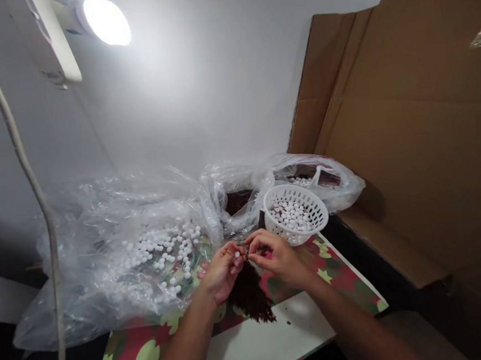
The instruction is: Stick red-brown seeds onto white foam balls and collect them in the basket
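My left hand point(226, 270) pinches a small white ball point(237, 254) between thumb and fingertips. Close against it, my right hand point(276, 255) has thumb and forefinger pressed together at the ball; whatever they grip is too small to make out. Under both hands lies a pile of dark reddish-brown bits point(252, 295) on the patterned board. Just beyond my right hand stands a white perforated basket point(271, 224) holding many white balls with brown bits on them. To the left, loose white balls point(162, 247) lie in a large clear plastic bag point(86, 292).
Behind the hands, an open plastic bag point(214, 196) contains dark brown material. Another bag point(344, 180) with white balls sits behind the basket. A cardboard sheet point(406, 117) rises at the right. A lit bulb point(107, 21) and a hanging cable point(26, 163) are at the left.
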`<state>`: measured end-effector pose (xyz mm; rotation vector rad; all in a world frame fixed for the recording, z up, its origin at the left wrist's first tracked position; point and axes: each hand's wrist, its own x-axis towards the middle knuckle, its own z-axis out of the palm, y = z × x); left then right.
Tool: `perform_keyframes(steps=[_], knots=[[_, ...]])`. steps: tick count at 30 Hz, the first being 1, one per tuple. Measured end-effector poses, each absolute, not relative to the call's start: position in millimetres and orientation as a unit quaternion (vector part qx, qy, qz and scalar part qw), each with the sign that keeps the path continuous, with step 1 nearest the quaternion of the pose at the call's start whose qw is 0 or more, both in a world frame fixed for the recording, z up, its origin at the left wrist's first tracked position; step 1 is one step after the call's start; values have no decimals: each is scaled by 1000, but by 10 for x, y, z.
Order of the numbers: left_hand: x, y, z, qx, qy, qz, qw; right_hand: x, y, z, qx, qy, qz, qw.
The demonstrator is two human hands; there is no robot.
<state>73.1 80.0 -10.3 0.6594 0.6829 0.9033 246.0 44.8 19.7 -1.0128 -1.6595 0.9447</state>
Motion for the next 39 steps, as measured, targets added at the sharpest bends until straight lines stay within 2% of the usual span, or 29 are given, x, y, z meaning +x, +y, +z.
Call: perform_keyframes(steps=[3,7,32,36,39], knots=[[725,791,-164,307,325,432,783,2268,449,-97,-410,-629,436,495],[740,762,-213,291,338,442,778,2217,522,-251,-403,-615,439,517],[851,706,-282,329,376,470,728,2233,550,-348,-396,-655,350,540],[822,725,-289,360,388,440,725,2219,513,-349,-411,-640,382,525],[830,729,-269,367,397,434,721,2204,506,-346,-414,-668,350,510]])
